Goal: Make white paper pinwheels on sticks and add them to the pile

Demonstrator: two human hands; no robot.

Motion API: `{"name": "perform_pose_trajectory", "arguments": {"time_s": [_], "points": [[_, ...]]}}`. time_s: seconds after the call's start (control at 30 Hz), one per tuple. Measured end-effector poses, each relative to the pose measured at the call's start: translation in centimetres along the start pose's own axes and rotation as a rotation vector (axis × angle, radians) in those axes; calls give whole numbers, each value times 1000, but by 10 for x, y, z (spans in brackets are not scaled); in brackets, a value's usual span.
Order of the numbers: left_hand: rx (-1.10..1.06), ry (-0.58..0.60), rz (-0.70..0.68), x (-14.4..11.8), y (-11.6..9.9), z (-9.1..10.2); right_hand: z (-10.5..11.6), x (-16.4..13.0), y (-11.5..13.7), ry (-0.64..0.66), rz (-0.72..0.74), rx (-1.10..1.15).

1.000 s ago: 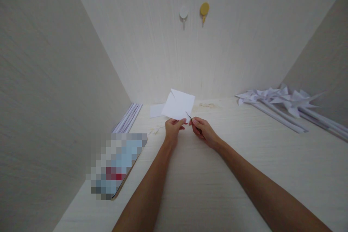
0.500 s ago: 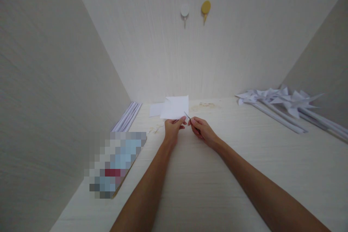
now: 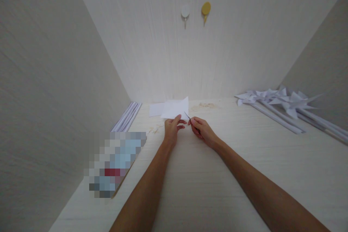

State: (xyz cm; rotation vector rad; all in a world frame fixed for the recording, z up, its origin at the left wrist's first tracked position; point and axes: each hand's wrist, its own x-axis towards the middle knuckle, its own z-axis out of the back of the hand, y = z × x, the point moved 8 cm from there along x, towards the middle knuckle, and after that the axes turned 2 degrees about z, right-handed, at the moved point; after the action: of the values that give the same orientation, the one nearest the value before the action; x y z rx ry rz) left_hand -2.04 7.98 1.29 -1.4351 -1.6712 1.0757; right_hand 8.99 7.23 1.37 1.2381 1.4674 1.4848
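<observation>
Two bare forearms reach forward over a pale table (image 3: 244,174). The left hand (image 3: 172,130) pinches the near edge of a white paper sheet (image 3: 175,108) between thumb and fingers. The right hand (image 3: 202,129), just beside it at three o'clock, is closed around a thin dark pointed tool (image 3: 187,116), too small to identify, its tip aimed at the sheet's near right corner.

The tip sits close to the left fingers, so a slip could likely prick them or tear the paper.

The sheet lies flat at twelve o'clock from the left hand. White paper pinwheels (image 3: 282,101) lie well apart at two o'clock, and stacked paper strips (image 3: 126,117) at ten o'clock.
</observation>
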Motion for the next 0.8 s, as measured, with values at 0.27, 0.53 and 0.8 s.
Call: {"name": "perform_pose_trajectory", "arguments": {"time_s": [0.27,0.53,0.8], "points": [[82,-18,-9,1,1,3,-2,-1,2,15,-2,64],[14,-126,-33,-1,-4,12,-4,-2,2,48,-17,48],[-48,-116,2,-1,0,9,-5,-2,2,62,-16,10]]}}
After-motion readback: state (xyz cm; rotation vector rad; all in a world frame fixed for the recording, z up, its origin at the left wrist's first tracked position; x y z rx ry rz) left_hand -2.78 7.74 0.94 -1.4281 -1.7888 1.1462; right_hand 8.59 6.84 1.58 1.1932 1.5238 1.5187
